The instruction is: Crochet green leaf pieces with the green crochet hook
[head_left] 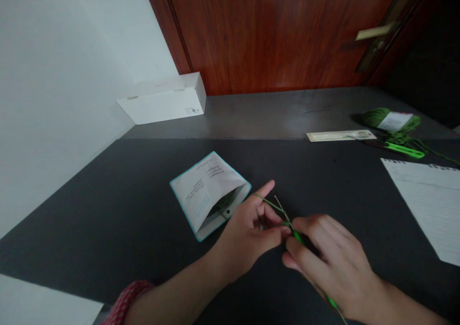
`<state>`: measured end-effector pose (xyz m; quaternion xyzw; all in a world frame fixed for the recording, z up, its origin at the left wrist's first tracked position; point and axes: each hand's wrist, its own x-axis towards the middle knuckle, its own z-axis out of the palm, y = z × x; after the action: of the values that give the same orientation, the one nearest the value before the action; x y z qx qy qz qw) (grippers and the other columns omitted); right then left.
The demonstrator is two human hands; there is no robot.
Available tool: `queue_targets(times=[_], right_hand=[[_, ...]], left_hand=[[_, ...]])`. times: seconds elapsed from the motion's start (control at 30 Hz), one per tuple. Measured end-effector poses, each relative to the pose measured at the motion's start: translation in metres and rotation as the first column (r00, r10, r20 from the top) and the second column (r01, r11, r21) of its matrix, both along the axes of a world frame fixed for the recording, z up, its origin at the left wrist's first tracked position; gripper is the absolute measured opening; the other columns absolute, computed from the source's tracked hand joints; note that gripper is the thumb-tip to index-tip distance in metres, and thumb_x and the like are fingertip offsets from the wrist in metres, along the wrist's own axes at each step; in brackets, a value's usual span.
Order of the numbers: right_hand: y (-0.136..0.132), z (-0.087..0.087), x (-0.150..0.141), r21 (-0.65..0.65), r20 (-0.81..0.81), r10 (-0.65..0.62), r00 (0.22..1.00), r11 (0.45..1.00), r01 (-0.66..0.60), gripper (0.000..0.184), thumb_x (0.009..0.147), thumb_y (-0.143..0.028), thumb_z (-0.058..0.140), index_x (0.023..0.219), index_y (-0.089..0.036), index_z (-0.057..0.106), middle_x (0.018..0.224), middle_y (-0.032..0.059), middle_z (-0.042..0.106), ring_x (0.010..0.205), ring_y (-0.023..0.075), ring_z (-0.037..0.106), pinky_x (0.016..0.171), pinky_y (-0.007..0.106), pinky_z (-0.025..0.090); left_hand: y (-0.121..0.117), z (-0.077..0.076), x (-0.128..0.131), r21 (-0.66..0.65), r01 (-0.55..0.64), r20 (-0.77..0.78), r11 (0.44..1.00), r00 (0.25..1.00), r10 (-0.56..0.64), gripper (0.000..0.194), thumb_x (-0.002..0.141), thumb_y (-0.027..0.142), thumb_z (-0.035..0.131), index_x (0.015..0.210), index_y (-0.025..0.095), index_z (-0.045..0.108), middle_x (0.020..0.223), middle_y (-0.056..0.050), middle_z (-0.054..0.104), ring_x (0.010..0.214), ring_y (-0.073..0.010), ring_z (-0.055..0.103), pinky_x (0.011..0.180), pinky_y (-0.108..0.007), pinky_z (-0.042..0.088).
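Observation:
My right hand is closed around a crochet hook with a green grip, its thin metal tip pointing up and away to the left. In my left hand thumb and fingers pinch green yarn close to the hook, while the index finger stretches out with the strand running over it. The yarn meets the hook's shaft between both hands; any stitches there are too small to make out. Just left of my left hand lies a white pouch with a teal edge, its mouth gaping and dark green yarn inside.
A white box stands at the back left by the wall. At the back right are a labelled green yarn skein, a narrow pale package and a bright green looped tool. Spiral-torn paper lies at the right.

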<state>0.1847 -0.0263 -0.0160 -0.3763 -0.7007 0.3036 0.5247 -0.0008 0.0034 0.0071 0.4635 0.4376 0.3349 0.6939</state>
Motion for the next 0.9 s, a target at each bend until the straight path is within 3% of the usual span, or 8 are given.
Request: queue_targets(times=[0.1,0.17,0.23,0.4,0.5,0.63,0.77,0.9], right_hand=[[-0.003,0.003,0.010,0.254,0.246,0.033,0.969,0.962,-0.098,0.026,0.088,-0.045,0.063,0.105,-0.028,0.072,0.083,0.0057,0.076,0.077,0.0237,0.069,0.076,0.039,0.055],[-0.005,0.006,0.017,0.408,0.407,0.027,0.913,0.889,-0.208,0.028,0.090,-0.042,0.061,0.110,-0.025,0.072,0.086,0.0067,0.078,0.081,0.0237,0.069,0.083,0.038,0.053],[-0.008,0.007,0.023,0.461,0.449,0.005,0.894,0.856,-0.236,0.031,0.094,-0.041,0.054,0.113,-0.022,0.071,0.089,0.0074,0.078,0.086,0.0234,0.070,0.086,0.037,0.051],[-0.012,0.004,0.029,0.200,0.138,0.132,0.982,0.967,-0.158,0.032,0.099,-0.041,0.043,0.103,-0.029,0.072,0.079,0.0052,0.075,0.072,0.0247,0.067,0.068,0.040,0.050],[-0.008,0.004,0.025,-0.012,-0.143,0.229,0.963,0.972,-0.233,0.030,0.098,-0.036,0.045,0.096,-0.028,0.074,0.072,0.0056,0.072,0.066,0.0240,0.065,0.062,0.039,0.049],[-0.002,0.007,0.012,-0.217,-0.482,0.126,0.867,0.941,-0.258,0.037,0.098,-0.035,0.043,0.081,-0.023,0.073,0.065,0.0049,0.069,0.062,0.0189,0.058,0.058,0.032,0.045],[0.002,0.007,0.003,-0.326,-0.588,0.075,0.805,0.889,-0.321,0.039,0.098,-0.037,0.044,0.076,-0.021,0.072,0.062,0.0026,0.065,0.058,0.0149,0.054,0.056,0.027,0.044],[0.004,0.002,-0.002,-0.366,-0.559,0.040,0.828,0.884,-0.290,0.036,0.097,-0.038,0.046,0.080,-0.021,0.073,0.072,0.0032,0.066,0.067,0.0150,0.056,0.062,0.026,0.046]], left_hand=[[0.003,0.002,-0.009,-0.194,0.159,0.217,0.968,0.969,-0.116,0.087,0.065,0.014,0.081,0.143,0.014,0.040,0.075,0.004,0.060,0.069,-0.0088,0.055,0.073,-0.025,0.042],[0.005,0.002,-0.015,-0.240,0.232,0.293,0.943,0.943,-0.157,0.085,0.065,0.012,0.081,0.141,0.013,0.043,0.079,0.002,0.062,0.071,-0.0091,0.057,0.072,-0.025,0.042],[0.006,0.002,-0.018,-0.234,0.263,0.307,0.936,0.934,-0.185,0.084,0.066,0.011,0.080,0.142,0.014,0.043,0.083,0.000,0.063,0.073,-0.0095,0.058,0.073,-0.025,0.043],[0.007,-0.001,-0.020,-0.207,0.303,0.276,0.930,0.930,-0.242,0.077,0.068,0.012,0.079,0.138,0.015,0.048,0.084,-0.001,0.064,0.076,-0.0108,0.059,0.075,-0.025,0.042],[0.009,-0.001,-0.020,-0.233,0.360,0.328,0.903,0.904,-0.275,0.069,0.067,0.010,0.079,0.132,0.015,0.056,0.085,-0.002,0.066,0.078,-0.0111,0.059,0.075,-0.025,0.042],[0.009,0.001,-0.020,-0.280,0.406,0.409,0.870,0.870,-0.275,0.063,0.067,0.008,0.077,0.127,0.013,0.060,0.086,-0.002,0.066,0.076,-0.0093,0.060,0.075,-0.024,0.041],[0.007,0.002,-0.016,-0.231,0.281,0.308,0.932,0.929,-0.204,0.063,0.067,0.012,0.080,0.127,0.015,0.060,0.084,0.000,0.064,0.075,-0.0096,0.059,0.076,-0.025,0.042],[0.006,0.004,-0.011,-0.109,0.136,0.093,0.985,0.988,-0.126,0.083,0.069,0.019,0.080,0.143,0.015,0.041,0.084,0.001,0.060,0.077,-0.0113,0.056,0.076,-0.027,0.042]])
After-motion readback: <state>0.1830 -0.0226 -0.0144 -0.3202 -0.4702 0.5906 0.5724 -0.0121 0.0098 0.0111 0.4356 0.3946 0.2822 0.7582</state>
